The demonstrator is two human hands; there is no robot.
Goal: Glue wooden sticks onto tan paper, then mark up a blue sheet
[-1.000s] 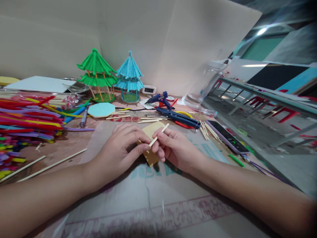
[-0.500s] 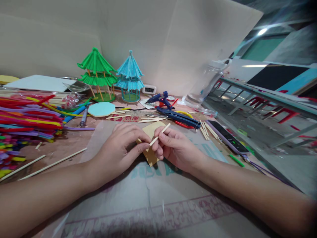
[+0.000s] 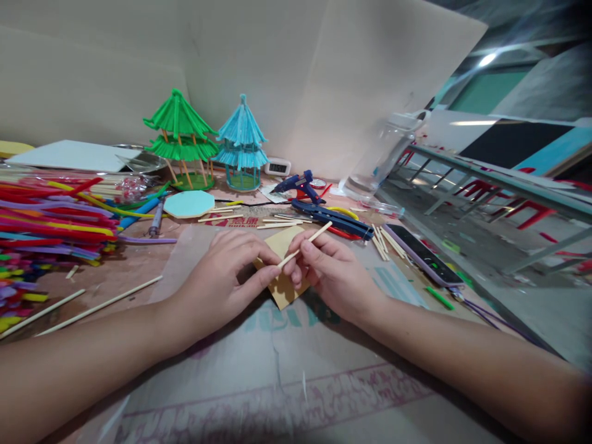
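Observation:
A short pale wooden stick (image 3: 317, 233) slants up to the right between both hands. My right hand (image 3: 337, 271) pinches it between thumb and fingers, its upper end jutting out past them. My left hand (image 3: 235, 271) has its thumb and forefinger closed on the stick's lower left end. Beneath the hands lies a piece of tan sandpaper-like sheet (image 3: 283, 297), partly covered by them. Several more short sticks (image 3: 280, 223) lie just beyond it, near a pair of blue-handled cutters (image 3: 319, 216).
Colourful pipe cleaners (image 3: 55, 216) are heaped at left, near two long sticks (image 3: 102, 305). Behind stand a green pavilion model (image 3: 182, 139), a blue one (image 3: 242, 145), a glue gun (image 3: 300, 184) and a clear jug (image 3: 382, 154). A phone (image 3: 423, 256) lies at right, by the table edge.
My right hand has slid a little along the stick and to the right, so more of its upper end shows. My left hand has stayed nearly still.

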